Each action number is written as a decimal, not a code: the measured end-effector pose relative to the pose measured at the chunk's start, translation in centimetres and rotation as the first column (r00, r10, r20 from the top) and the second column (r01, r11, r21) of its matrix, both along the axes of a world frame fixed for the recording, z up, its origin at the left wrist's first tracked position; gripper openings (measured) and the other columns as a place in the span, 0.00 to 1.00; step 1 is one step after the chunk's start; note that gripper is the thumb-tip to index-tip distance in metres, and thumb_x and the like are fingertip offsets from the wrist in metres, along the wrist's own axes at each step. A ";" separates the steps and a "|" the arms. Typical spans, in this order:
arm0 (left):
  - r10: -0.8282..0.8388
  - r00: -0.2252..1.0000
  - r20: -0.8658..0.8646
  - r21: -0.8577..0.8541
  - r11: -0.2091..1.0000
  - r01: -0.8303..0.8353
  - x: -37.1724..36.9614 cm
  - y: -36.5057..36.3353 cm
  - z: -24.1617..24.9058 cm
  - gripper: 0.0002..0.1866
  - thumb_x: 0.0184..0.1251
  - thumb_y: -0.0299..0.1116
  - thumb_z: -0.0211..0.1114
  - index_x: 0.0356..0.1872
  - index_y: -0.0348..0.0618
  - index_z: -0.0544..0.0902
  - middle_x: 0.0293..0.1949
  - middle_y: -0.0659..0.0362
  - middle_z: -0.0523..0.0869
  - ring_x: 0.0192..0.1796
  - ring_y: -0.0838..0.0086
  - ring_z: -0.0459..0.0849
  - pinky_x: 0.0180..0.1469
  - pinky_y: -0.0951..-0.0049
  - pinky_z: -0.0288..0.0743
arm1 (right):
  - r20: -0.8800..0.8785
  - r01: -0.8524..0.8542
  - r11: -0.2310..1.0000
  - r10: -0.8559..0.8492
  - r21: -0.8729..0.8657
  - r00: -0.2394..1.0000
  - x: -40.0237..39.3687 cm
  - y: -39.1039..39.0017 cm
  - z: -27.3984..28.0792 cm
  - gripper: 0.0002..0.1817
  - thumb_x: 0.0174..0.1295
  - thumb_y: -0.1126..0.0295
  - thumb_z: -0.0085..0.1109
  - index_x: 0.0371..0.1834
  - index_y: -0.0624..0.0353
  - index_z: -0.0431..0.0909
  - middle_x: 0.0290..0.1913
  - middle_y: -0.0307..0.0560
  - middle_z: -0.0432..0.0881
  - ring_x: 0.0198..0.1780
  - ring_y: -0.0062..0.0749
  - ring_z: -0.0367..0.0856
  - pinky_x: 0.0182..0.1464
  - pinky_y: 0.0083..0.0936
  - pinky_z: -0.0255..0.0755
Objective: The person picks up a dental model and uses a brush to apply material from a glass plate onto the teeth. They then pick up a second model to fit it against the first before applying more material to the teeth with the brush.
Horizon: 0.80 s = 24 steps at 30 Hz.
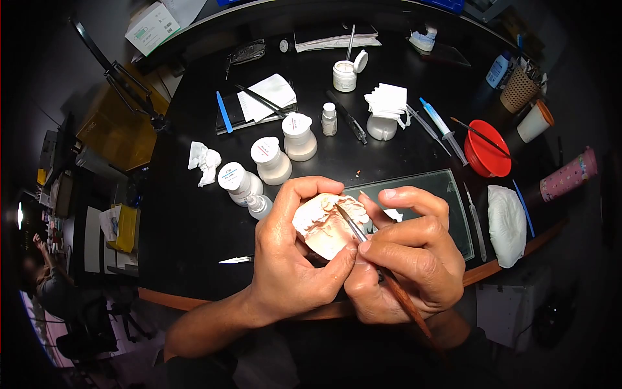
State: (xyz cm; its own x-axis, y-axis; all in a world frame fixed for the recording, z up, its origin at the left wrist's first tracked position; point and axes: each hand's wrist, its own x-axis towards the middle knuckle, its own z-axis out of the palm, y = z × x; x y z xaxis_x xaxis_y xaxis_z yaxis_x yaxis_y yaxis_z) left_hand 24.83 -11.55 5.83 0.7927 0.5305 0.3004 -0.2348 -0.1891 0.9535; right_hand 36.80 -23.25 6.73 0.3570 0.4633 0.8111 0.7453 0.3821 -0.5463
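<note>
My left hand [289, 253] is wrapped round a pale plaster dental model [324, 236], its tooth side turned up toward me. Between the fingertips of my right hand [414, 266] is a fine paintbrush [396, 292] with a reddish-brown wooden handle and a metal ferrule. The dark brush tip rests at the teeth near the top of the model. My left thumb lies along the model's lower edge, close to the brush ferrule. Under my hands, a glass slab [453, 214] lies on the black table, partly hidden by my right hand.
Several powder jars [272, 162] stand left of centre, beside a crumpled tissue [204, 162]. A red bowl [487, 159] with a brush across it stands at right, near a syringe [444, 129] and a white pouch [506, 227]. An open jar [345, 78] is farther back.
</note>
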 end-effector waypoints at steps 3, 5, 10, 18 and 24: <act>0.001 1.000 0.002 0.003 1.000 -0.001 0.0 0.0 -0.1 0.34 0.60 0.21 0.79 0.64 0.32 0.69 0.53 0.51 0.83 0.55 0.76 0.86 0.58 0.74 0.84 | 0.004 0.000 1.000 0.000 0.003 1.000 0.0 0.1 0.0 0.07 0.52 0.79 0.74 0.35 0.60 0.89 0.35 0.44 0.82 0.55 0.46 0.85 0.54 0.35 0.89; -0.003 1.000 0.004 0.002 1.000 0.003 0.0 0.1 -0.1 0.34 0.60 0.21 0.80 0.64 0.32 0.69 0.53 0.51 0.83 0.55 0.76 0.86 0.58 0.74 0.84 | 0.003 -0.001 1.000 0.001 0.002 1.000 0.0 0.1 0.0 0.07 0.52 0.79 0.74 0.35 0.60 0.89 0.35 0.44 0.82 0.55 0.46 0.85 0.54 0.35 0.89; -0.010 1.000 0.004 -0.001 1.000 0.010 0.0 0.1 -0.1 0.34 0.59 0.21 0.79 0.64 0.32 0.69 0.53 0.51 0.84 0.56 0.76 0.86 0.58 0.74 0.84 | -0.002 0.000 1.000 0.000 -0.003 1.000 0.0 0.0 0.0 0.08 0.52 0.79 0.74 0.36 0.60 0.89 0.35 0.44 0.83 0.54 0.46 0.85 0.54 0.35 0.89; -0.005 1.000 -0.008 0.009 1.000 0.005 -0.1 0.1 0.0 0.34 0.59 0.20 0.79 0.64 0.31 0.69 0.53 0.50 0.84 0.55 0.76 0.86 0.58 0.74 0.84 | 0.000 0.006 1.000 -0.006 -0.005 1.000 0.0 0.0 0.1 0.07 0.52 0.79 0.73 0.35 0.60 0.88 0.35 0.44 0.82 0.54 0.46 0.85 0.52 0.35 0.90; -0.003 1.000 -0.006 0.022 1.000 0.003 0.0 0.1 0.0 0.34 0.59 0.20 0.79 0.64 0.31 0.69 0.53 0.50 0.84 0.55 0.75 0.86 0.57 0.74 0.84 | 0.002 0.012 1.000 -0.012 -0.001 1.000 0.0 0.0 0.1 0.07 0.53 0.79 0.73 0.35 0.60 0.88 0.35 0.44 0.82 0.53 0.46 0.86 0.52 0.35 0.90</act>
State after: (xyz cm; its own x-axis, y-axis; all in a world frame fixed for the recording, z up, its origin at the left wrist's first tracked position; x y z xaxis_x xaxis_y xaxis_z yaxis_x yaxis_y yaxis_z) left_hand 24.80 -11.46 5.82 0.7960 0.5216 0.3071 -0.2296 -0.2093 0.9505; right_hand 36.75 -23.21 6.86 0.3610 0.4597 0.8114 0.7507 0.3731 -0.5453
